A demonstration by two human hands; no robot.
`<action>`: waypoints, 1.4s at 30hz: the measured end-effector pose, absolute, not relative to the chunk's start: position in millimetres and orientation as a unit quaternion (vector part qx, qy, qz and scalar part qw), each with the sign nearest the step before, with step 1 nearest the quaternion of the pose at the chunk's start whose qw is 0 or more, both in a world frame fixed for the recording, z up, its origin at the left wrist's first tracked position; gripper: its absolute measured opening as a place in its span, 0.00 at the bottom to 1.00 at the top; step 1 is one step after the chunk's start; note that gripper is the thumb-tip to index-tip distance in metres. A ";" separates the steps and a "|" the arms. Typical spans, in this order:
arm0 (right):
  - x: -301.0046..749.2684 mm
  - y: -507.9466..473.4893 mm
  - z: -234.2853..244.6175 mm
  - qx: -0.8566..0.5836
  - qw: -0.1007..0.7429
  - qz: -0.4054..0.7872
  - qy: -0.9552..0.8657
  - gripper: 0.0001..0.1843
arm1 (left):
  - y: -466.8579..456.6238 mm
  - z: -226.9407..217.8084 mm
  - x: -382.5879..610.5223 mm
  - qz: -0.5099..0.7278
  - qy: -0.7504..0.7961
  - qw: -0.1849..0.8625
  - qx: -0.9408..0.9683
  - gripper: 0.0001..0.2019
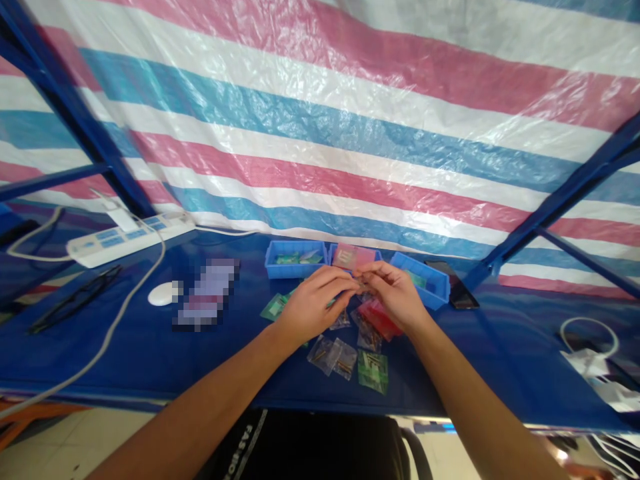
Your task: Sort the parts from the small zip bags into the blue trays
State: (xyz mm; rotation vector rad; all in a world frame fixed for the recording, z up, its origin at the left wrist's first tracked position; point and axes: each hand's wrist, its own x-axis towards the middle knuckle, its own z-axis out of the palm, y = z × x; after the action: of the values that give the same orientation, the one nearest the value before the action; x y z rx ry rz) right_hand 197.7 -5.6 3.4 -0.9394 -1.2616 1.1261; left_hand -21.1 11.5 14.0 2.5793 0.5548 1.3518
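My left hand (pixel 316 300) and my right hand (pixel 393 290) meet over the middle of the blue table, fingertips pinched close together. Whatever is between them is too small and blurred to name. Under and in front of the hands lie small clear bags (pixel 345 360) with brass-coloured pieces inside. A green bag (pixel 373 371) with metal pieces lies nearest the front edge. Beside my right hand is a red bag (pixel 381 320), partly covered by it. Another green bag (pixel 274 307) shows left of my left hand.
Behind the hands stand a left blue bin (pixel 295 270), a middle bin holding a pink bag (pixel 353 256), and a tilted right bin (pixel 427 293). A dark phone (pixel 457 287) lies at right. At left are a power strip (pixel 130 239), cable, glasses (pixel 75 299) and a white mouse (pixel 164 294).
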 end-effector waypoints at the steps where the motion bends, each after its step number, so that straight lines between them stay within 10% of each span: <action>1: 197.6 -5.5 3.7 -0.399 0.566 0.481 -0.538 0.15 | 11.9 14.5 -21.6 0.459 0.189 0.087 0.864 0.10; 20: 198.4 -8.1 5.4 -0.392 0.571 0.442 -0.571 0.21 | 13.6 15.4 -22.5 0.455 0.198 0.047 0.867 0.26; 28: 200.4 -9.5 4.2 -0.363 0.568 0.486 -0.557 0.33 | 26.5 4.2 -17.7 0.480 0.143 0.005 0.865 0.15; 42: 205.8 -14.0 27.8 -0.388 0.503 0.412 -0.653 0.22 | 23.8 9.1 -17.2 0.526 0.182 0.017 0.831 0.14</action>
State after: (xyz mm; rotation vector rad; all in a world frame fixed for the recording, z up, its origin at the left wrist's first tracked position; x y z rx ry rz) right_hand 205.8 -14.0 27.8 -0.9363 -1.5762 0.9960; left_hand -17.2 23.8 9.1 2.5824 0.5659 1.6347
